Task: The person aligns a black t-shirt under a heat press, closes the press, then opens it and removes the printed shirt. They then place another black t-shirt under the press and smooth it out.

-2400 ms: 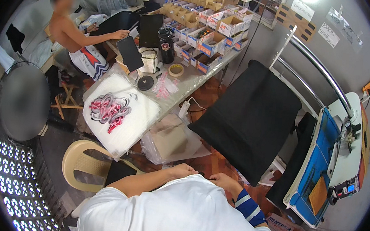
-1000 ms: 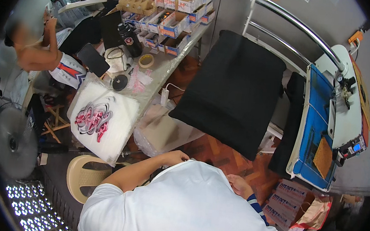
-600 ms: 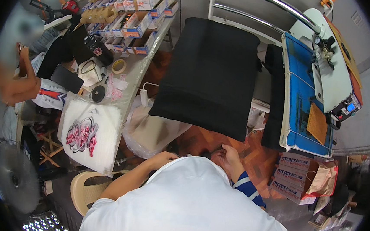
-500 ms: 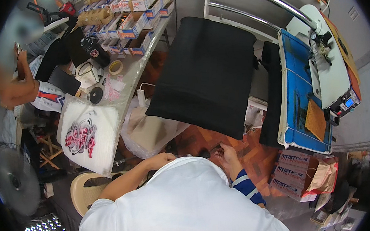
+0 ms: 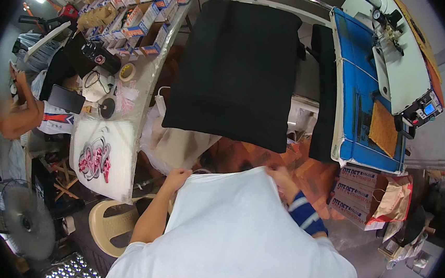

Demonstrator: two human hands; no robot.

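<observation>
A white shirt fills the lower middle of the view, its front edge pulled outward and taut. My left hand is closed on the left corner of that edge. At the right corner is my right hand, its fingers curled at the cloth and partly hidden; a blue band with pale stripes covers that forearm. Ahead of both hands, apart from them, a black cloth covers a broad flat board.
At right stands a machine with a blue bed and a brown pad. Cartons and a paper bag sit below it. The left table bears printed film sheets and open boxes. A chair, a fan and another person's arm are at left.
My hands have moved forward a little, the left one also slightly left, drawing the shirt's edge out wider and tauter. The right hand, earlier apart from the cloth, is now at its corner. The view has shifted.
</observation>
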